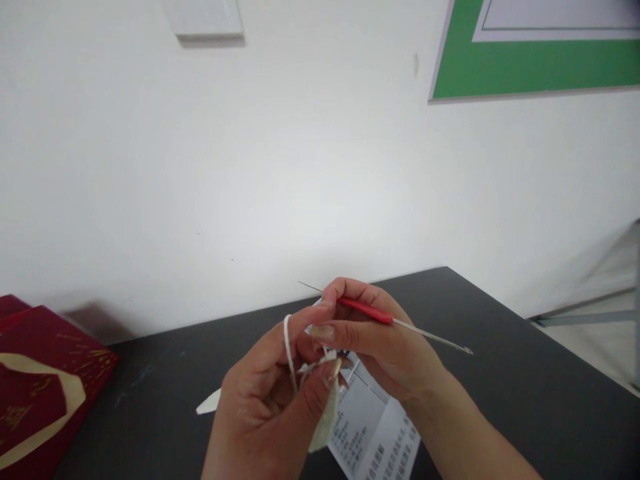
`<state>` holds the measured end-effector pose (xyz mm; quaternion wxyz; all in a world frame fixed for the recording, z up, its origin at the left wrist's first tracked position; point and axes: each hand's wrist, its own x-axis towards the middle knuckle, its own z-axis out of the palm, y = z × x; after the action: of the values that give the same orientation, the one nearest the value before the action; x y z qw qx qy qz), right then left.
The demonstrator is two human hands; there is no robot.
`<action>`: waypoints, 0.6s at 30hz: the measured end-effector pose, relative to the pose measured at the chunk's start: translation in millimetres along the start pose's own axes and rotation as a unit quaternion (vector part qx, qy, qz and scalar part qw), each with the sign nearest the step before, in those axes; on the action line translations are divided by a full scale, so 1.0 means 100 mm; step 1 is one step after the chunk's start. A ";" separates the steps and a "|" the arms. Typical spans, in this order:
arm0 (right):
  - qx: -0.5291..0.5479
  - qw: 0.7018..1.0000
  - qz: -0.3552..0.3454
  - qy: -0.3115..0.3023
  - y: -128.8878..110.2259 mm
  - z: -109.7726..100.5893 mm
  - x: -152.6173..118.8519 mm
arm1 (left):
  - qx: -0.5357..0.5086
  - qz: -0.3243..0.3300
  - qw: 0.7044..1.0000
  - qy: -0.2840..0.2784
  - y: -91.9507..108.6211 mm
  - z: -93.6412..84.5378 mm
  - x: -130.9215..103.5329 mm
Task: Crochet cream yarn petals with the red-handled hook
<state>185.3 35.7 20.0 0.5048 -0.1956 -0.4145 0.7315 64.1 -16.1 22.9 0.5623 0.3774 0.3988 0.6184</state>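
Near the bottom centre, my left hand point(275, 393) is closed on a small piece of white yarn work point(326, 417), pinched under the thumb. A strand of white yarn point(289, 343) loops over its index finger. My right hand point(375, 327) touches the left fingertips and is closed around a crochet hook with a red handle point(367, 310). The hook's thin end points up left past the fingers, and its thicker metal end reaches out to the right. Fingers partly hide the stitches.
Below the hands a printed paper sheet point(373, 427) lies on the dark table point(480, 373). A pale pointed object point(209, 403) shows left of my left hand. A dark red bag with a cream ribbon point(75, 353) stands at the far left. Behind is a white wall point(300, 167).
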 end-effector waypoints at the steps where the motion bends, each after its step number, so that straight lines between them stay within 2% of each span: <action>1: -0.009 1.000 -0.005 0.002 0.00 0.01 -0.01 | 0.001 0.009 1.000 0.011 -0.01 0.00 0.00; 3: -0.072 0.996 -0.044 0.014 0.00 0.04 -0.03 | 0.008 0.037 0.999 0.038 -0.02 0.02 -0.01; 4: -0.125 0.988 -0.087 0.035 0.00 0.05 -0.04 | 0.012 0.058 0.997 0.054 -0.03 0.03 -0.01; 7: -0.267 0.921 -0.255 0.124 -0.05 0.04 -0.12 | 0.019 0.101 0.990 0.100 -0.04 0.05 -0.01; 9: -0.270 0.897 -0.322 0.139 -0.10 0.01 -0.20 | 0.017 0.112 0.987 0.117 -0.04 0.08 -0.01; 11: -0.259 0.899 -0.337 0.104 -0.15 -0.03 -0.28 | 0.014 0.122 0.985 0.121 -0.03 0.10 -0.01; 14: -0.326 0.889 -0.319 0.029 -0.17 -0.03 -0.39 | -0.007 0.128 0.983 0.129 -0.01 0.11 -0.01; 15: -0.336 0.884 -0.325 0.024 -0.16 -0.01 -0.42 | -0.014 0.128 0.983 0.131 0.00 0.11 -0.01; 18: -0.306 0.862 -0.399 0.066 -0.07 0.12 -0.46 | -0.022 0.134 0.981 0.137 0.02 0.10 -0.01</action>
<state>199.9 -9.7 26.6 0.6946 -0.2061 -0.6256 0.2891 72.3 -16.8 28.3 0.4225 0.3262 0.4041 0.7428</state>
